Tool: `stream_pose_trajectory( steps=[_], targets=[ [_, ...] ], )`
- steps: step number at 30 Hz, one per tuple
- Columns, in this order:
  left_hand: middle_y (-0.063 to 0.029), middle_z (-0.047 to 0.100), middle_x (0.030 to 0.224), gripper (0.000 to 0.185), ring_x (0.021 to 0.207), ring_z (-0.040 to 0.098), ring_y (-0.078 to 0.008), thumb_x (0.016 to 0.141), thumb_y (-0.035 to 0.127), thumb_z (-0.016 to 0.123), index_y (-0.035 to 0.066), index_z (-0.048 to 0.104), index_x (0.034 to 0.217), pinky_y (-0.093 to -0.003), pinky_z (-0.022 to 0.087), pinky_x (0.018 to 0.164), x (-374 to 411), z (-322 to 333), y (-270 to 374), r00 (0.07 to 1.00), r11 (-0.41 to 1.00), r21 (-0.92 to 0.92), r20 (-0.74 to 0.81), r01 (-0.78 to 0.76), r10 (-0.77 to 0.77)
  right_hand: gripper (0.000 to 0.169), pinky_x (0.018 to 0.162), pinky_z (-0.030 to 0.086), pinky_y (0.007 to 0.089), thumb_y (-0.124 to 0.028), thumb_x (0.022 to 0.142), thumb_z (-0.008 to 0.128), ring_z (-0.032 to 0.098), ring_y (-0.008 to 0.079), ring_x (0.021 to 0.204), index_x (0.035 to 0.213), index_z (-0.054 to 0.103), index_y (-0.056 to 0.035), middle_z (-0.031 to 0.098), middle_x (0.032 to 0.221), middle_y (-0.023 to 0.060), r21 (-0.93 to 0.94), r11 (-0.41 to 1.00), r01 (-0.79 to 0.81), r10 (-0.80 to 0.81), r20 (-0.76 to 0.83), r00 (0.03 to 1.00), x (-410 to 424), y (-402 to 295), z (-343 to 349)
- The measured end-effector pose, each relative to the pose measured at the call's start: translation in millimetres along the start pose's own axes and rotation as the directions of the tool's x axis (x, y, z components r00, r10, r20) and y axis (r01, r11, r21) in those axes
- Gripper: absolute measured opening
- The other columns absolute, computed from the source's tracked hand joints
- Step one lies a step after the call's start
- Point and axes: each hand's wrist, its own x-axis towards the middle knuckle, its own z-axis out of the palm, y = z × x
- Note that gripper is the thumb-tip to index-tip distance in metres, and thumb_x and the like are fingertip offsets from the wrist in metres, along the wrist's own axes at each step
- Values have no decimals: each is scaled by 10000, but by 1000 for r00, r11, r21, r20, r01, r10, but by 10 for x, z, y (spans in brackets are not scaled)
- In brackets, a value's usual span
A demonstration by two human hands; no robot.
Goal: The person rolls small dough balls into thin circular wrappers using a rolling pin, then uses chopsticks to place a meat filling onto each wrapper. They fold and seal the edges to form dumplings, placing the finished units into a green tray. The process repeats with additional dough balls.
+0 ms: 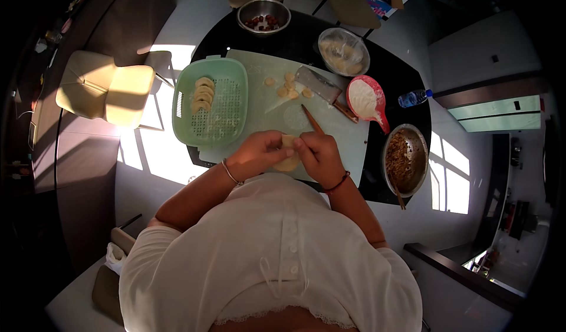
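My left hand (261, 153) and my right hand (320, 157) meet at the near edge of a pale green board (340, 155). Between them they pinch a folded piece of dough (288, 164); its inside is hidden. A wooden rolling pin (312, 119) lies just beyond my right hand. Several small dough pieces (289, 85) sit farther back beside a cleaver (320, 84). To the left, a green perforated basket (243, 106) holds a row of shaped dumplings (203, 95). At the right stands a metal bowl of chopped filling (400, 155) with chopsticks (400, 199) in it.
A red scoop of flour (366, 98) rests by the cleaver's handle. Behind are a plastic-covered bowl of dough (344, 52) and a steel bowl with red pieces (264, 18). A water bottle (413, 98) lies near the black table's right edge. Chairs stand around, one at left (106, 88).
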Motion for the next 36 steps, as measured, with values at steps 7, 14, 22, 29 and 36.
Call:
stream_pose_trajectory(
  steps=[7, 14, 22, 29, 36],
  targets=[
    [-35, 674, 909, 289, 846, 594, -74, 949, 230, 712, -25, 678, 1081, -260, 502, 731, 7, -92, 64, 997, 929, 370, 70, 11, -40, 358, 542, 410, 399, -239, 953, 665, 528, 312, 566, 698, 592, 1, 549, 625, 159, 41, 999, 0, -8, 198, 980, 107, 93, -59],
    [-28, 662, 844, 281, 773, 573, -82, 925, 218, 719, -14, 691, 1083, -270, 477, 687, 2, -120, 64, 994, 925, 377, 105, -45, 5, 324, 555, 430, 406, -218, 932, 675, 555, 323, 587, 704, 613, 4, 578, 641, 157, -132, 991, 32, 2, 249, 968, 181, -26, -114],
    [-53, 693, 893, 271, 790, 597, -98, 925, 220, 725, 2, 702, 1084, -278, 493, 708, 16, -125, 139, 994, 877, 480, 98, -10, -43, 259, 586, 449, 448, -198, 922, 668, 581, 369, 631, 758, 660, 2, 601, 675, 172, -72, 994, 78, -62, 204, 977, 161, 73, -59],
    [-56, 692, 1102, 337, 995, 653, -118, 974, 201, 690, -4, 615, 1230, -276, 537, 803, 22, -70, 1, 1000, 1000, -11, 3, 28, -28, 330, 573, 423, 419, -229, 976, 630, 545, 345, 595, 755, 620, 17, 562, 652, 167, 114, 978, -173, 160, 116, 980, -4, 224, 47],
    [-56, 683, 1147, 361, 1016, 652, -108, 977, 188, 685, 13, 587, 1277, -269, 540, 819, 7, -44, -14, 996, 987, -139, 0, 87, -87, 289, 543, 403, 403, -184, 949, 668, 515, 335, 571, 757, 594, 19, 530, 641, 176, 87, 994, -70, 71, -2, 997, 12, 170, 55]
  ],
)
